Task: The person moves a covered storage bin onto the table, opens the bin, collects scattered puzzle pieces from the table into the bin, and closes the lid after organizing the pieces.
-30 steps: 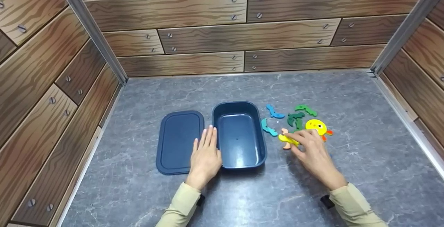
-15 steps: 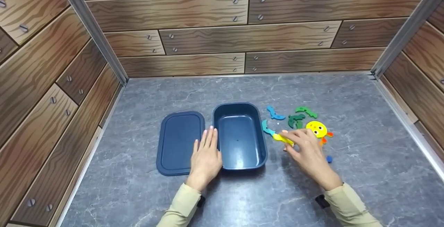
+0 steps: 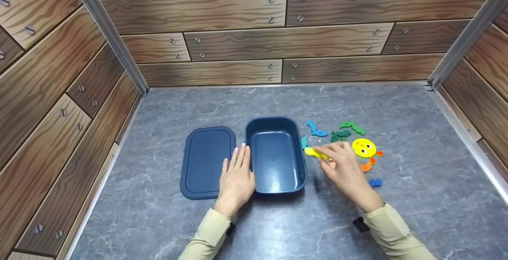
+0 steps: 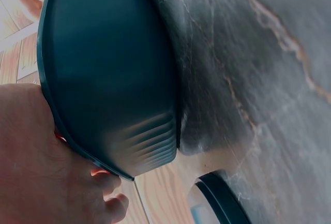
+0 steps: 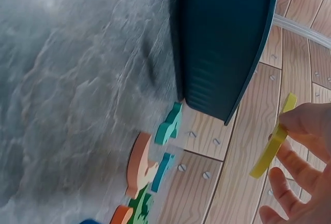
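Note:
My left hand [image 3: 237,182] rests with straight fingers against the left rim of a dark blue plastic box [image 3: 274,158]; the left wrist view shows the hand [image 4: 57,167] at the box's upper edge. Thumb and fingers of my right hand [image 3: 344,174] pinch a curved yellow puzzle piece [image 3: 313,152]. This piece [image 5: 270,149] is raised off the table, near the box's right side. Below it in the head view, a teal piece [image 3: 304,142] is partly covered. A peach piece [image 5: 138,164] lies on the table, hidden by my right hand in the head view.
The box's flat lid [image 3: 208,162] lies to its left. Right of the box are a light blue piece [image 3: 316,129], green pieces [image 3: 352,127], a yellow smiling-face piece [image 3: 363,147], an orange piece [image 3: 366,167] and a dark blue one [image 3: 375,182]. Wood-patterned walls [image 3: 234,45] enclose the table.
My right hand has lifted the yellow piece and carried it left toward the box, uncovering the orange and dark blue pieces. My left hand has stayed at the box rim.

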Motion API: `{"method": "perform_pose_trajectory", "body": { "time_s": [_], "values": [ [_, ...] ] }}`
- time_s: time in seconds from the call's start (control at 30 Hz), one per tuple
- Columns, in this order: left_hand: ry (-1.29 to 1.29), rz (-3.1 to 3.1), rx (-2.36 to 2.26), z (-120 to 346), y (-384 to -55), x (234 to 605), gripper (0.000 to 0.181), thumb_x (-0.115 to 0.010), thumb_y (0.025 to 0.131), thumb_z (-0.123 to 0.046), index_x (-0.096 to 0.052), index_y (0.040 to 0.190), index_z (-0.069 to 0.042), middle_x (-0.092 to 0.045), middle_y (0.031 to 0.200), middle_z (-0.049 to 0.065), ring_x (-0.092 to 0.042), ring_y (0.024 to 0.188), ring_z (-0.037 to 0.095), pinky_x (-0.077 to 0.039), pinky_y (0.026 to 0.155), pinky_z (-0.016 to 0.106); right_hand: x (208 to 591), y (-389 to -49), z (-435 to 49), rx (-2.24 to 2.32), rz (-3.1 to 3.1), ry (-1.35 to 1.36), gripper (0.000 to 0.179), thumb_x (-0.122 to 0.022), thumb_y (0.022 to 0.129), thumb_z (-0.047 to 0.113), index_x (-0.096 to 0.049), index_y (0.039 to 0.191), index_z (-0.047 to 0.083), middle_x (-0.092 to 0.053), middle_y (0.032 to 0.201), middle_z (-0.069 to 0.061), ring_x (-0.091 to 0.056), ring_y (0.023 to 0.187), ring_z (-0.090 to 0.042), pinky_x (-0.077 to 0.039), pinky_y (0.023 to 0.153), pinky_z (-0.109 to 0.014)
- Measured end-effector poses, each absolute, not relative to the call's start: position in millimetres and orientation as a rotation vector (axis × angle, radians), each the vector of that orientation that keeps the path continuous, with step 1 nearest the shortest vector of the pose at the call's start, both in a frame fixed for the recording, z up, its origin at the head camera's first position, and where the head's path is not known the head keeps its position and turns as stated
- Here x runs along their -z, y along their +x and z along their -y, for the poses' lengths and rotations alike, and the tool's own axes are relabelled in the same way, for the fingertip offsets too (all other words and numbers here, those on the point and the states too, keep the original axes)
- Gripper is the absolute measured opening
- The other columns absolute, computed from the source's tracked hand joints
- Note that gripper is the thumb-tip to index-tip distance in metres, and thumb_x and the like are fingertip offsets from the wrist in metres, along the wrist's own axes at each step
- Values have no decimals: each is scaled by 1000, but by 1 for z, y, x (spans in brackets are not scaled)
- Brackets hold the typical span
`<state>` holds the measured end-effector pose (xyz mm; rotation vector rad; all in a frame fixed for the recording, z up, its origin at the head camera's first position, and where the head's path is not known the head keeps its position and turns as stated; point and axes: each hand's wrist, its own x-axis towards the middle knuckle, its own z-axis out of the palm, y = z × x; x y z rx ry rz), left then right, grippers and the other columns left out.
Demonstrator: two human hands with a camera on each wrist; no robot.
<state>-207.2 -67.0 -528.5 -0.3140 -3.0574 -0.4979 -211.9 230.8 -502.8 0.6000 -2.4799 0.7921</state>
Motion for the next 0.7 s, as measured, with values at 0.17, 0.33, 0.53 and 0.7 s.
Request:
{"method": "perform_pose_trajectory", "body": {
  "time_s": [0.17,0.33,0.53,0.7],
  "values": [
    [-309,3068,478,66,-208,527,61,-40,102,-22,-18,159,-13,-11,164,0,-9,150,22,-11,119,49,500,-218,-223,-771,2459,630,36,-79,79,0,-75,114,11,-69,103,-1,-49,94,-22,-39,77,-37],
    [-311,3065,483,66,-208,528,61,-41,102,-23,-18,159,-13,-11,164,0,-9,150,21,-12,118,50,498,-224,-215,-760,2453,647,37,-81,78,0,-76,112,11,-70,104,-1,-49,93,-23,-38,80,-39],
    [-316,3064,478,66,-207,528,62,-43,102,-24,-18,159,-13,-11,164,0,-9,150,22,-12,118,50,498,-228,-206,-750,2470,659,36,-81,79,2,-75,112,11,-69,104,-1,-48,93,-23,-38,79,-39],
    [-307,3065,474,67,-207,529,62,-43,102,-24,-19,159,-13,-12,164,0,-9,150,22,-13,118,50,496,-231,-196,-766,2482,674,36,-81,80,5,-75,115,13,-69,105,0,-48,95,-22,-38,80,-39]
  ]
}}
